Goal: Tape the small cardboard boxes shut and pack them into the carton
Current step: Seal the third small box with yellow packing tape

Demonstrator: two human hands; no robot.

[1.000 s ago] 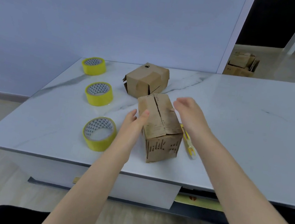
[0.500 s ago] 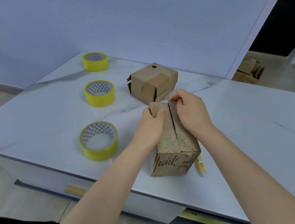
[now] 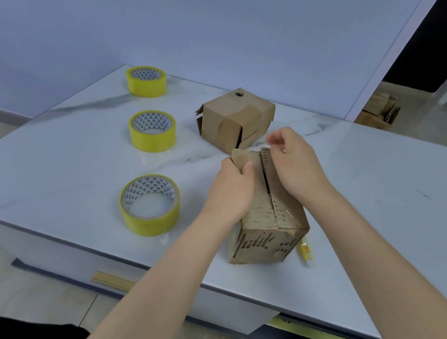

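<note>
A worn small cardboard box (image 3: 265, 232) stands near the table's front edge, its two top flaps parted by a dark slit. My left hand (image 3: 231, 190) grips the left flap at its far corner, thumb over the top. My right hand (image 3: 297, 168) lies over the right flap, thumb and forefinger pinched together at the flap's far end; what they pinch is too small to tell. Behind it stands a second small box (image 3: 235, 119), its side flaps loose. Three yellow tape rolls (image 3: 149, 205) (image 3: 152, 130) (image 3: 146, 81) lie in a line to the left.
A yellow utility knife (image 3: 305, 251) lies just right of the near box. The white marble table (image 3: 385, 192) stretches off to the right. Through the doorway at the far right, brown cartons (image 3: 380, 111) sit on the floor. A wall runs behind the table.
Both hands came onto the near box and took hold of its top flaps. The right fingertips have since lifted to the flap's far end, and the slit between the flaps has widened.
</note>
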